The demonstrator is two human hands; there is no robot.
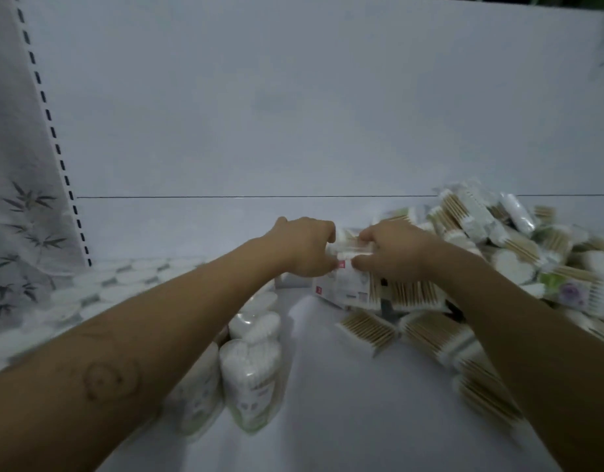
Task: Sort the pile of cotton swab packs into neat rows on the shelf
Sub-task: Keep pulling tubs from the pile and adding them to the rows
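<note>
Head view: left hand [304, 247] and right hand [392, 251] hold swab pack [348, 247] lying crosswise.

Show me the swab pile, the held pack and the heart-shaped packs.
swab pile [525, 248]: head view, a pack's wooden sticks.
held pack [348, 248]: head view, its white swab end.
heart-shaped packs [251, 366]: head view, front pack's white top.

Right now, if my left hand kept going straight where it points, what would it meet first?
The left hand grips the cotton swab pack, so that comes first; beyond it, probably the right hand, though depth is unclear.
</note>
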